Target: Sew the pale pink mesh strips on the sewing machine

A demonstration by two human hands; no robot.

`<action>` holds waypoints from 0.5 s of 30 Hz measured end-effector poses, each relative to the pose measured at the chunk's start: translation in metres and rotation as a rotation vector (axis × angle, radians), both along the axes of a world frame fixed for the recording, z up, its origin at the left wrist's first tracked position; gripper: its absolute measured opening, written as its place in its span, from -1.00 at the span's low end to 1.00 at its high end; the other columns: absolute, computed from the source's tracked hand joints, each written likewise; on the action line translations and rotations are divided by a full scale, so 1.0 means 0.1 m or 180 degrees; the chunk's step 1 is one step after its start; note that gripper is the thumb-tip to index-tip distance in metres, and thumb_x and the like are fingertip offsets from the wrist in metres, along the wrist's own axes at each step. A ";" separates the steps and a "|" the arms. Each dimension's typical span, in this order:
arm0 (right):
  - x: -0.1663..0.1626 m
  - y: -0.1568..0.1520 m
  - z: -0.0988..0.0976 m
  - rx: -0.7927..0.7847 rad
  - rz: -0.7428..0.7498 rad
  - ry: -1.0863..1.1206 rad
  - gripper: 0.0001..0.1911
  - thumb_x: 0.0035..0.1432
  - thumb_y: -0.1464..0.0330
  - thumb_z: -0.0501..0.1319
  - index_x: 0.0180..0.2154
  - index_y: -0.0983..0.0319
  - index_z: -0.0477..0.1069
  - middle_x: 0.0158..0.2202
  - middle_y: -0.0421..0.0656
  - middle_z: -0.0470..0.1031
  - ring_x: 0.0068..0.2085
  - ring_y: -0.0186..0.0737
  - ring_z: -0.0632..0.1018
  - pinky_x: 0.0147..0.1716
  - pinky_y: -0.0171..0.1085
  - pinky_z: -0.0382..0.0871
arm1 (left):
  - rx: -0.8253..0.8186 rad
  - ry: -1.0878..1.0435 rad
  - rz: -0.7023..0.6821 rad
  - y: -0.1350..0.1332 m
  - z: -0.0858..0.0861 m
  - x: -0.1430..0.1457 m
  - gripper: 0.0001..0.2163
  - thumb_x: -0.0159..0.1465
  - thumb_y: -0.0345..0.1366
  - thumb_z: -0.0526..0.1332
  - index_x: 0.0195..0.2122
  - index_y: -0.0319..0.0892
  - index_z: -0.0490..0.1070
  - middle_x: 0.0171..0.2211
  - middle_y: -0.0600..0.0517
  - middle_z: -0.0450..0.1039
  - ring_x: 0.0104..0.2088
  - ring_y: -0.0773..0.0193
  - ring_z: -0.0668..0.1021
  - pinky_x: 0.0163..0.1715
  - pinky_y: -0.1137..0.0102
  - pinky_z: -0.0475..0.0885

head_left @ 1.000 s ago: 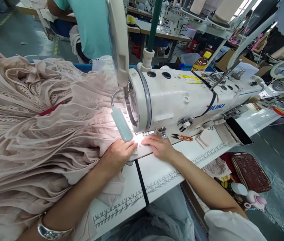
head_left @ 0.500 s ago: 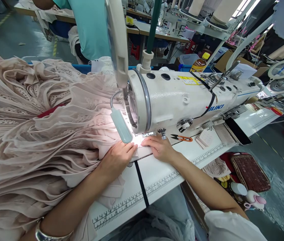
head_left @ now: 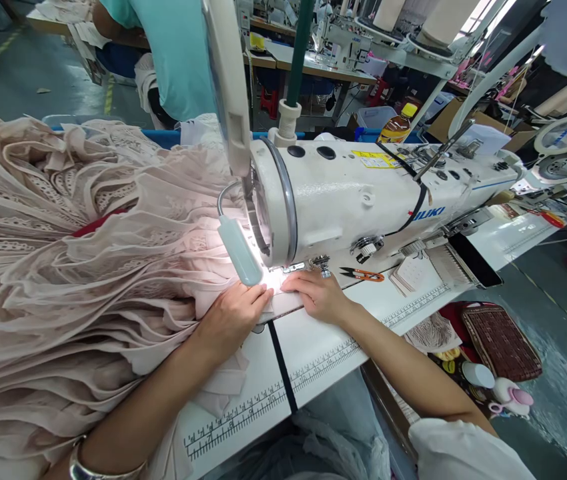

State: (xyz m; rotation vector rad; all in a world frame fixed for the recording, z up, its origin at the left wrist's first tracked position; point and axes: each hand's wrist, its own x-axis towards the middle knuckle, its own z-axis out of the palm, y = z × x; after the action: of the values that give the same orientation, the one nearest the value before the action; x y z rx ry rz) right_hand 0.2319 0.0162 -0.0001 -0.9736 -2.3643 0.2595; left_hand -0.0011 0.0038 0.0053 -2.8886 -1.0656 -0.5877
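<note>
A heap of pale pink fabric (head_left: 163,267) with lace-like strips spreads over the left of the table and runs up to the white sewing machine (head_left: 333,200). Just left of the needle area, my left hand (head_left: 236,313) is closed on the fabric, its fingers together and pressing down on the machine bed. Opposite it, my right hand (head_left: 319,295) pinches the cloth's edge beside the presser foot, thumb tucked under. A bright light shines between the two hands. Above my left fingertips hangs a grey-green oblong piece (head_left: 240,252) on a bent metal rod.
Orange-handled thread snips (head_left: 362,274) lie right of my right hand. Beyond them are flat cut pieces (head_left: 408,275) and a black tray (head_left: 474,261). A printed ruler (head_left: 243,410) follows the table's front edge. A co-worker in a turquoise top (head_left: 176,60) sits across.
The view has shifted slightly. Both my hands hold nearly the same places on the fabric. The co-worker's arm at the top left shows lower and further right.
</note>
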 end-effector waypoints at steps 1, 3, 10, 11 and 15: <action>0.00 0.00 0.00 0.0001 0.0026 0.0011 -0.58 0.20 0.63 -0.03 -0.17 0.15 0.50 -0.19 -0.21 0.60 -0.13 -0.32 0.57 -0.24 -0.36 0.42 | 0.0016 0.0022 -0.0002 0.00 0.00 0.01 -0.64 0.44 -0.48 -0.15 -0.14 -0.21 0.46 -0.25 -0.08 0.52 -0.25 0.18 0.50 -0.38 0.30 0.34; 0.00 0.00 0.02 -0.0033 0.0086 -0.0032 -0.60 0.21 0.60 -0.01 -0.16 0.14 0.51 -0.18 -0.20 0.59 -0.13 -0.32 0.56 -0.21 -0.35 0.43 | 0.0051 0.0062 0.0011 -0.01 -0.01 0.02 -0.65 0.43 -0.48 -0.14 -0.14 -0.22 0.46 -0.25 -0.08 0.52 -0.26 0.18 0.50 -0.39 0.30 0.35; -0.01 -0.03 0.09 -0.0201 0.0143 -0.0519 -0.66 0.28 0.53 0.06 -0.15 0.09 0.55 -0.14 -0.21 0.55 -0.12 -0.31 0.51 -0.25 -0.35 0.40 | 0.0222 -0.0245 0.0195 -0.03 -0.04 0.03 -0.75 0.41 -0.46 -0.03 -0.11 -0.22 0.43 -0.13 -0.11 0.53 -0.18 0.15 0.53 -0.23 0.28 0.42; -0.01 -0.03 0.10 -0.0176 0.0176 -0.0510 -0.66 0.28 0.54 0.06 -0.18 0.09 0.56 -0.16 -0.21 0.55 -0.12 -0.31 0.51 -0.27 -0.36 0.39 | 0.0187 -0.0284 0.0247 -0.04 -0.05 0.02 -0.76 0.41 -0.46 -0.03 -0.08 -0.23 0.42 -0.09 -0.12 0.52 -0.15 0.15 0.53 -0.17 0.27 0.43; 0.02 -0.04 0.06 -0.0020 0.0168 -0.0546 -0.62 0.24 0.57 0.08 -0.17 0.06 0.58 -0.11 -0.22 0.55 -0.11 -0.28 0.51 -0.30 -0.34 0.38 | -0.0014 -0.0286 0.0231 -0.07 -0.08 0.01 -0.69 0.38 -0.51 -0.08 -0.02 -0.21 0.40 -0.01 -0.14 0.50 -0.02 0.11 0.52 -0.07 0.24 0.43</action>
State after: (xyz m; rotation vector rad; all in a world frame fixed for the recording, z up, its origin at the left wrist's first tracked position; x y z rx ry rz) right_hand 0.2336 0.0127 0.0057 -0.9718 -2.5486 0.2110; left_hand -0.0003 -0.0034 -0.0022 -2.8378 -1.1783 -0.7185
